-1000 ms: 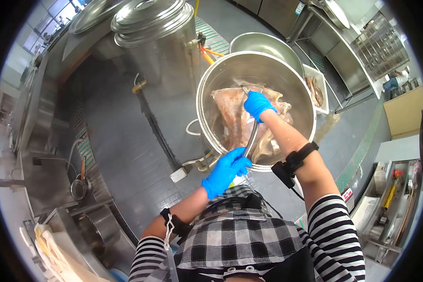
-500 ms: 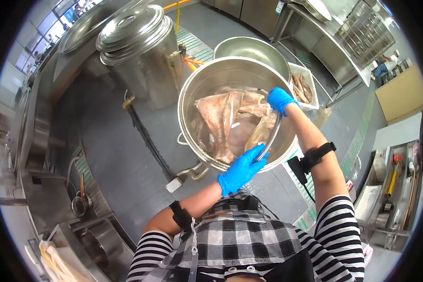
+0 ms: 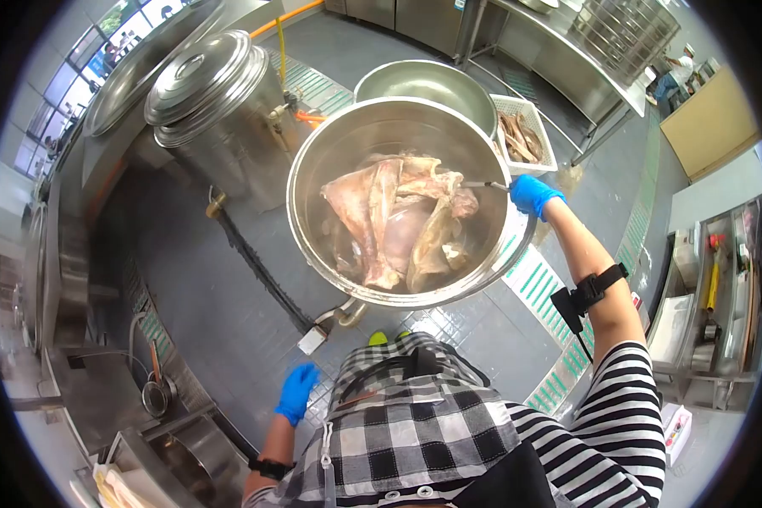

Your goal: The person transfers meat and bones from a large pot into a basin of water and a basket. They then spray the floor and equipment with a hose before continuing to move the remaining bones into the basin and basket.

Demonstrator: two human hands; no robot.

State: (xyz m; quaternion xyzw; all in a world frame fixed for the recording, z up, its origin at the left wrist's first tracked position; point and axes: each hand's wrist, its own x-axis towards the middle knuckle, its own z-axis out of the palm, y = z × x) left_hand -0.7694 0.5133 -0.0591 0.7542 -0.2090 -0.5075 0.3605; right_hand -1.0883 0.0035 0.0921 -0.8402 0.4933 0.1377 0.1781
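Observation:
A large round metal pot [image 3: 309, 245] holds several big pieces of pinkish meat and bone [image 3: 389, 220] in liquid. At its right rim, my right hand [image 3: 535, 196], in a blue glove, is closed around the handle of a metal tool [image 3: 485, 184] that reaches in over the meat. The rest of the tool is hard to make out. My left hand [image 3: 297, 392], also gloved in blue, hangs low at my left side, away from the pot. It holds nothing, and its fingers look loosely apart.
Behind the pot lies a wide metal basin [image 3: 427, 80], beside a white basket [image 3: 543, 152] of bones. A lidded steel pot [image 3: 229, 135] stands at upper left. A hose and pipe run along the floor. Another person [image 3: 676, 78] is at far upper right.
My left hand has left the pot's rim and dropped to my left side. My right hand has moved slightly right and down with the tool. The view has shifted, so the pot appears further left.

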